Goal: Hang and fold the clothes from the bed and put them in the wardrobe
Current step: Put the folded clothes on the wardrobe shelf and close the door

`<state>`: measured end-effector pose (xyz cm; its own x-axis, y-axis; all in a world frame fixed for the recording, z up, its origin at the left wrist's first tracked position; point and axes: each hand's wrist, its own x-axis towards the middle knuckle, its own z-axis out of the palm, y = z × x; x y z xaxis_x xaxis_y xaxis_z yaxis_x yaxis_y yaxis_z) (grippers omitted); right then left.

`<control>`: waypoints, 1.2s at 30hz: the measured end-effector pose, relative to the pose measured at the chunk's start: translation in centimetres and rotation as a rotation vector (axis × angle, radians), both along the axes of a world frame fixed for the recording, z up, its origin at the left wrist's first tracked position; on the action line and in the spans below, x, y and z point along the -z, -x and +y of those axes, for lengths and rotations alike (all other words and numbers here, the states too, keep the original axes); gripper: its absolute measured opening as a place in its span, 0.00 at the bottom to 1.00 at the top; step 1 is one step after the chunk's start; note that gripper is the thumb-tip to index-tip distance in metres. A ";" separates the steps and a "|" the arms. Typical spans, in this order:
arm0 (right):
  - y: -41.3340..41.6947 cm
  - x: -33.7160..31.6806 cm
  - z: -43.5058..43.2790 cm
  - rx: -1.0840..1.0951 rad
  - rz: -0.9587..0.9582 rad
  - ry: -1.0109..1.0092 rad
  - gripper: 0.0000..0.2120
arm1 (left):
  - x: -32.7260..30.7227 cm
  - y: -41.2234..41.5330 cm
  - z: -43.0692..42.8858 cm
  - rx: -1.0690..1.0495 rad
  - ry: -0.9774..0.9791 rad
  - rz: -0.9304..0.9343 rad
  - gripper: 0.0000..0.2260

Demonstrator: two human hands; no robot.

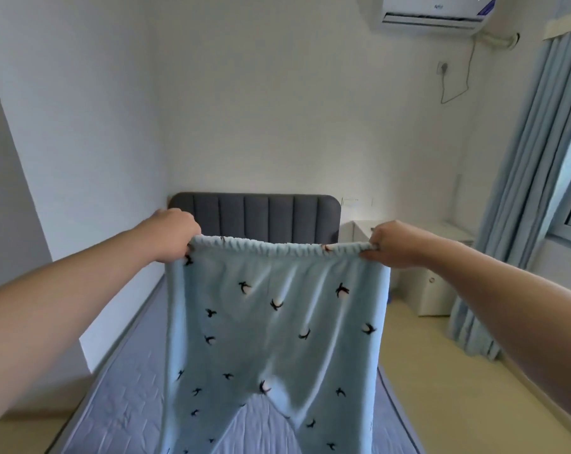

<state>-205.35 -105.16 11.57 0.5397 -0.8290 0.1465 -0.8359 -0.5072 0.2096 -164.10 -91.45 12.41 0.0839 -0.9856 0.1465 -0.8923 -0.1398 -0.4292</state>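
A pair of light blue trousers (271,329) with small dark bird prints hangs in the air in front of me, over the bed (120,407). Its elastic waistband is stretched flat between my hands. My left hand (176,235) grips the waistband's left end, and my right hand (392,245) pinches its right end. The two legs hang down and run out of view at the bottom edge. The wardrobe is not in view.
The bed has a blue-grey quilted cover and a dark grey padded headboard (254,216) against the far wall. A white bedside cabinet (431,283) stands to the right of it. Blue curtains (520,191) hang by the window on the right. An air conditioner (438,11) is mounted high up.
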 end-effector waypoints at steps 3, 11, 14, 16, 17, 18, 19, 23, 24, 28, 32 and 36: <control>-0.2 0.2 -0.2 -0.007 -0.169 -0.041 0.22 | 0.8 -1.0 0.3 -0.017 0.095 0.101 0.05; 0.3 -0.7 0.6 -0.009 -0.912 -0.620 0.12 | 0.0 -2.8 2.8 0.084 0.072 1.444 0.13; -0.7 -1.1 1.5 0.078 -0.815 -0.885 0.21 | 0.0 -2.3 2.8 0.081 -0.065 1.809 0.09; -1.9 -0.8 2.3 0.155 -0.728 -0.994 0.23 | 0.3 -1.1 2.5 -0.036 -0.136 1.879 0.13; -2.6 -0.7 2.8 0.175 -0.709 -1.041 0.24 | 0.5 -0.3 2.3 -0.112 -0.127 1.875 0.13; -3.2 -0.6 3.3 0.171 -0.715 -1.098 0.25 | 0.7 0.7 2.1 -0.186 -0.090 1.862 0.12; -3.8 -0.5 3.8 0.142 -0.745 -1.171 0.26 | 0.9 1.7 1.9 -0.241 -0.026 1.852 0.11; -6.2 -1.0 5.6 -0.024 -0.897 -1.342 0.31 | 1.6 6.3 1.4 -0.165 0.265 1.773 0.13; -6.9 -1.2 6.0 -0.038 -0.939 -1.334 0.29 | 1.6 7.5 1.5 -0.088 0.291 1.696 0.13; -9.8 -2.0 8.1 0.062 -1.183 -1.309 0.16 | 1.2 11.4 2.9 0.171 0.368 1.420 0.18; -10.9 -2.9 9.3 0.104 -1.394 -1.389 0.22 | 0.4 13.8 4.6 0.306 0.325 1.371 0.07; -10.8 -3.3 9.6 0.087 -1.384 -1.359 0.21 | 1.1 14.0 5.1 0.338 0.333 1.067 0.27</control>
<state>-194.56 -95.53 14.88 0.5899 -0.7519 -0.2943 -0.0796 0.3086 -0.9479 -178.11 -86.33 11.30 0.0611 -0.9076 0.4153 -0.7916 0.2093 0.5740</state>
